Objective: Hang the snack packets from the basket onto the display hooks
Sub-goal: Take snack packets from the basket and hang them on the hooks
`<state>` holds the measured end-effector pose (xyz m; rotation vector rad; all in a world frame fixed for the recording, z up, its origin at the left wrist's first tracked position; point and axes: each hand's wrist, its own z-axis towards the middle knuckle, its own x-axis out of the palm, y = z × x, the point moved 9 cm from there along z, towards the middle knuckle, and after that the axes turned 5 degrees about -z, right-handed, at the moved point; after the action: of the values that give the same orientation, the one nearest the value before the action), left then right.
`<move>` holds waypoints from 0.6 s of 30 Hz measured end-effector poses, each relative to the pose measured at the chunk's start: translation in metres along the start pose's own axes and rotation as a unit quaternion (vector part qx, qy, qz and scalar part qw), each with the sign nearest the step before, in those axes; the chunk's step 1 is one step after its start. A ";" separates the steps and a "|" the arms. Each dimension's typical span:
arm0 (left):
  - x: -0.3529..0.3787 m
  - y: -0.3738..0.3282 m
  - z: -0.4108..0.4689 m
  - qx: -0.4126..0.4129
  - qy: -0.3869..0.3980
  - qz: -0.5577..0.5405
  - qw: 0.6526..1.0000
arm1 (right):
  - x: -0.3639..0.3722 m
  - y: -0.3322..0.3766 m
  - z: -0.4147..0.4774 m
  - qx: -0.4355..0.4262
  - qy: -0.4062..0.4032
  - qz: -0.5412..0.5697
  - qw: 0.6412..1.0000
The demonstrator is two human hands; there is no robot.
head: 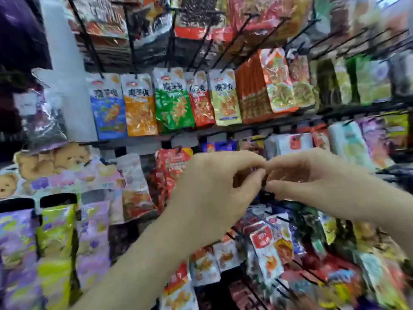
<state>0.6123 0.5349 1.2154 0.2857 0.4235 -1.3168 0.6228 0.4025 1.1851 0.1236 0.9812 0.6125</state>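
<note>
- The left hand (214, 186) rises from 7 o'clock toward the picture's middle, its fingers curled and its thumb and forefinger pinched narrowly together on the left end of a small brownish snack packet (286, 174).
- The right hand (312, 175) comes in from 4 o'clock; its thumb lies under the same packet and its curled fingers close over the top, so the packet sits mostly hidden inside that grip.
- The two hands' fingertips touch just to the 3 o'clock side of centre, in front of the rack's middle rows. Blur hides the packet's print.
- Black display hooks (225, 50) jut out of the rack at 12 o'clock.
- Under them hangs a row of like packets side by side: a blue packet (108, 108), an orange packet (139, 106), a green packet (173, 101), a red packet (201, 101) and a cream packet (225, 97).
- At 9 o'clock hang bags printed with bear biscuits (53, 159); purple and yellow-green bags fill 8 o'clock.
</note>
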 end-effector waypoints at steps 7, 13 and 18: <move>0.146 -0.066 -0.097 -0.087 0.115 -0.192 0.971 | 0.001 -0.103 -0.197 0.211 0.082 -0.154 0.962; 0.307 -0.178 -0.226 -0.354 0.310 -0.435 0.768 | -0.012 -0.154 -0.431 0.417 0.096 -0.133 0.894; 0.401 -0.285 -0.322 -0.401 0.412 -0.485 0.659 | -0.018 -0.167 -0.631 0.604 -0.018 -0.059 0.795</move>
<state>0.3688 0.2595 0.7569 -0.1797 2.1125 -1.7956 0.1773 0.1469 0.7815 1.1988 1.2062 -0.2274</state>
